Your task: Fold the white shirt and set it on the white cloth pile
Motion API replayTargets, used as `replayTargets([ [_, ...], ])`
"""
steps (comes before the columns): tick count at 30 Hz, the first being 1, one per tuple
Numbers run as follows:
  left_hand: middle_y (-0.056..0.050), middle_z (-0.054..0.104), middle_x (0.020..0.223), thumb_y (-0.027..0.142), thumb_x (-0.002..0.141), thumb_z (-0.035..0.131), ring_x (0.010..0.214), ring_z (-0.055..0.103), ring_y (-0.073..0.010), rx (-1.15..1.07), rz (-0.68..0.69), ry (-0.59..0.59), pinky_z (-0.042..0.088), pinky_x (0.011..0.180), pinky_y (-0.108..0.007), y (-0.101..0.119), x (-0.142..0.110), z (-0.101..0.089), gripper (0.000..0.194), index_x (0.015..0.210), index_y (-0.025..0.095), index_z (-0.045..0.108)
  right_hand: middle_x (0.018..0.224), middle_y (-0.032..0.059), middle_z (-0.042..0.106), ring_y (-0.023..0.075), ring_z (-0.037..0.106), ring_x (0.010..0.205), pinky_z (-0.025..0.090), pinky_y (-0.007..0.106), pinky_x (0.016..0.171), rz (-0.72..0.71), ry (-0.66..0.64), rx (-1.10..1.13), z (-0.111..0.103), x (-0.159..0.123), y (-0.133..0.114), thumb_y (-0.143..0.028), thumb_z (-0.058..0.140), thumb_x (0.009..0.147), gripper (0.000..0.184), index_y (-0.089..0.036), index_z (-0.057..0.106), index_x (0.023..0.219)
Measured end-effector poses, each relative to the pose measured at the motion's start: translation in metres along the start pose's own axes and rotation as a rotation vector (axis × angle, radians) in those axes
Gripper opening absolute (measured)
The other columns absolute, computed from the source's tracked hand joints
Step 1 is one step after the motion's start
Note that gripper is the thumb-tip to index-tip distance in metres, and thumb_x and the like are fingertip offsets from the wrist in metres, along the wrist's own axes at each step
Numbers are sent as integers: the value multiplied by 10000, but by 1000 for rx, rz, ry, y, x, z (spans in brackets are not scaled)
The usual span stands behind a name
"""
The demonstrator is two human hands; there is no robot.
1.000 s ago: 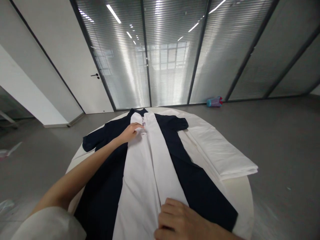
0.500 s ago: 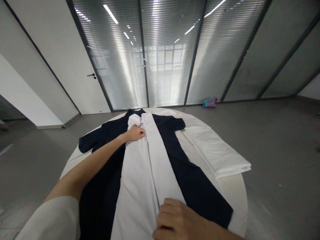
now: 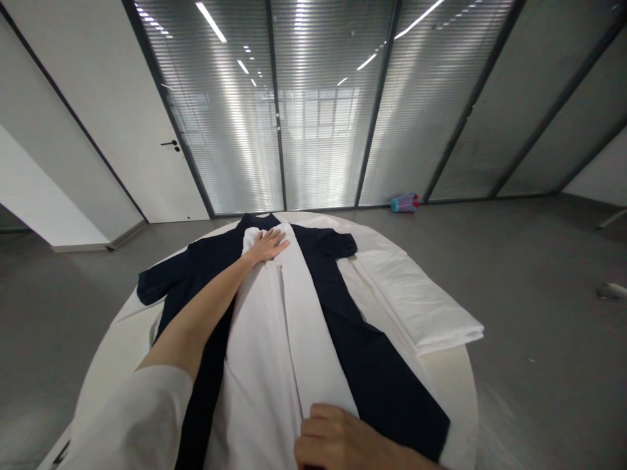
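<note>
Head: left hand (image 3: 267, 247) has uncurled, fingers spread flat across white cloth (image 3: 316, 320) far end, likely steadying it; right hand (image 3: 336, 436) curled near, pinch unclear.

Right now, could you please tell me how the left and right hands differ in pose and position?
The left hand lies flat and open; the right hand is curled. The left hand rests near the far end of the central white cloth, the right hand closer to the camera. Both touch that cloth.
</note>
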State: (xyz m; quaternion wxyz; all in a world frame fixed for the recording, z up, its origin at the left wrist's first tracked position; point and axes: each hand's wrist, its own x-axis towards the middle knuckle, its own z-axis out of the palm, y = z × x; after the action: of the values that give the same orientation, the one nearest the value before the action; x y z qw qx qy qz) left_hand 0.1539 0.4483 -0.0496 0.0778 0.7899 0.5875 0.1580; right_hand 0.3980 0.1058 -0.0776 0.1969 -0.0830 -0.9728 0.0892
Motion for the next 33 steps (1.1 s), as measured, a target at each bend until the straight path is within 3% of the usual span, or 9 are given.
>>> replayTargets([
  [3, -76, 457, 1556, 383, 1028, 414, 1500, 303, -270, -31, -26, 44, 177, 1224, -509, -2, 3, -2, 430, 1413, 253, 555, 795, -19, 605, 114, 517, 740, 371, 273, 731, -32, -24, 39, -7, -2, 0, -286, 550, 1020, 162, -205, 625, 902],
  [6, -94, 453, 1556, 260, 1062, 233, 1494, 314, -211, -91, -33, 258, 238, 1223, -425, 1, -8, -16, 475, 1424, 193, 533, 828, -13, 636, 114, 536, 743, 379, 280, 723, -64, 54, 106, -16, -1, -3, -280, 555, 1014, 130, -191, 647, 988],
  [8, -115, 524, 1489, 235, 1047, 284, 1432, 414, -209, -171, 43, 449, 312, 1197, -389, 5, -27, -30, 438, 1369, 166, 574, 826, -1, 644, 112, 551, 747, 395, 274, 728, -35, 146, 172, -25, 1, -5, -249, 546, 1012, 134, -170, 654, 1014],
  [10, -113, 597, 1403, 227, 1009, 409, 1338, 521, -220, -227, 208, 504, 387, 1153, -384, 9, -58, -44, 357, 1283, 171, 631, 830, 26, 642, 121, 563, 769, 419, 276, 754, 45, 236, 219, -37, 4, -7, -191, 522, 1001, 143, -146, 656, 1017],
  [15, -79, 626, 1376, 119, 971, 456, 1303, 558, -223, -15, 660, 72, 432, 1103, -420, 22, -178, -81, 366, 1259, 224, 657, 906, 76, 646, 163, 563, 833, 466, 322, 795, 130, 238, 97, -74, -1, -2, -78, 465, 970, 228, -140, 644, 1096],
  [19, -45, 503, 1521, 9, 886, 476, 1430, 419, -264, 206, 675, -171, 369, 1144, -460, 38, -278, -104, 626, 1441, 295, 520, 1043, 103, 659, 193, 591, 932, 491, 350, 813, 155, 119, -156, -90, -16, 13, -45, 487, 967, 297, -165, 635, 1194],
  [22, -32, 416, 1584, 2, 828, 506, 1450, 386, -280, 262, 639, -255, 356, 1154, -465, 53, -331, -111, 747, 1505, 311, 437, 1181, 132, 644, 244, 595, 1078, 513, 404, 869, 186, 35, -268, -91, -25, 24, -34, 532, 937, 387, -196, 621, 1277],
  [26, -49, 412, 1586, 71, 829, 573, 1440, 407, -290, 238, 663, -245, 333, 1177, -476, 70, -366, -104, 699, 1486, 282, 463, 1278, 126, 638, 269, 588, 1146, 524, 436, 913, 141, -41, -328, -86, -30, 33, -91, 592, 927, 412, -228, 619, 1314],
  [33, -87, 564, 1463, 62, 950, 466, 1445, 413, -241, 205, 771, -66, 301, 1218, -443, 69, -381, -81, 469, 1397, 182, 542, 1379, 105, 623, 272, 562, 1264, 493, 449, 993, 29, -57, -288, -95, -34, 37, -187, 556, 955, 400, -204, 601, 1352],
])
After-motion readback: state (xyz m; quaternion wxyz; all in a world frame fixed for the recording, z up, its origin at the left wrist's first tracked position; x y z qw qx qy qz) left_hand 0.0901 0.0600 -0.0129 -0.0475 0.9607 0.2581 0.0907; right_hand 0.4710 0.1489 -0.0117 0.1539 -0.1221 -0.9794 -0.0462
